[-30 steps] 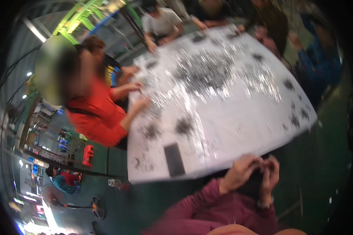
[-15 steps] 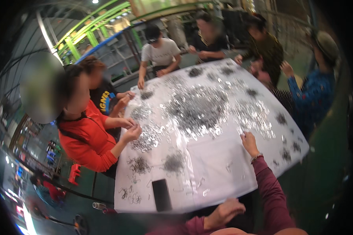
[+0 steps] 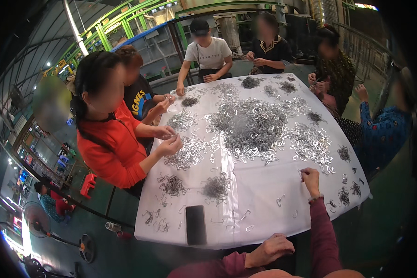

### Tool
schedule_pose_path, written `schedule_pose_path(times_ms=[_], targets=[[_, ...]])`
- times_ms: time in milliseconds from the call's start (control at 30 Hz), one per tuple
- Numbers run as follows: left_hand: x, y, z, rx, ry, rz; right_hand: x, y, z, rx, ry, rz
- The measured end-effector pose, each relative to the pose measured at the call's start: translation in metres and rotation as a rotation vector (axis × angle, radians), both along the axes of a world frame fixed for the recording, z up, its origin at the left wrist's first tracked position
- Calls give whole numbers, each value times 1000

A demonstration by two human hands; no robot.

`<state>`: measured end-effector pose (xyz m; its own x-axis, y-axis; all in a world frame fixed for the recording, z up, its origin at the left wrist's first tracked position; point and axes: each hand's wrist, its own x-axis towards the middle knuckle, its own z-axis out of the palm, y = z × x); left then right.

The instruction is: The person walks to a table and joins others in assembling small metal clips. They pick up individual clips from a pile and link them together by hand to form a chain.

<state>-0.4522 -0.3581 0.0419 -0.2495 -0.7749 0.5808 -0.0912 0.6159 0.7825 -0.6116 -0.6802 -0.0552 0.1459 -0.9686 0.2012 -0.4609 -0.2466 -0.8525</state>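
Observation:
Over the white-covered table [image 3: 264, 220], my right hand [image 3: 311, 181] is closed in a pinch, and a thin metal wire hook [image 3: 300, 172] shows at its fingertips. My left hand [image 3: 272, 249] lies loosely curled by the near table edge, back of the hand up; its palm and anything in it are hidden. Beyond my right hand spreads a large heap of small silvery metal hooks [image 3: 250, 127], with a looser pile of the same hooks [image 3: 310, 146] on the right. A few single hooks [image 3: 279, 201] lie between my hands.
A black phone [image 3: 196, 225] lies near the front edge, close to small dark wire piles [image 3: 216, 187]. Around the table people work, including a person in red [image 3: 111, 148] at the left and one in patterned blue [image 3: 384, 129] at the right. A fan [image 3: 37, 220] stands at lower left.
The view has shifted and become sharper. My right hand has drawn slightly back toward me and to the right, away from the hooks. My left hand stays by the near edge.

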Motion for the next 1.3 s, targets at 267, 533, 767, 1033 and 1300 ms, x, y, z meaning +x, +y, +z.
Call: schedule_pose_path(times_ms=[267, 533, 767, 1033, 1300], targets=[[-10, 8, 12, 31, -56, 92, -31, 198, 117, 170, -440, 100], [-8, -1, 36, 309, 12, 170, -13, 335, 170, 37, -731, 25], [-14, -2, 23, 78, -73, 278, 0, 332, 134, -204, -489, -77], [-3, -2, 35, 296, 109, 53, 12, 326, 135, -361, -604, -38], [121, -46, -32, 332, -86, 653, 0, 329, 145, -410, -606, 190]])
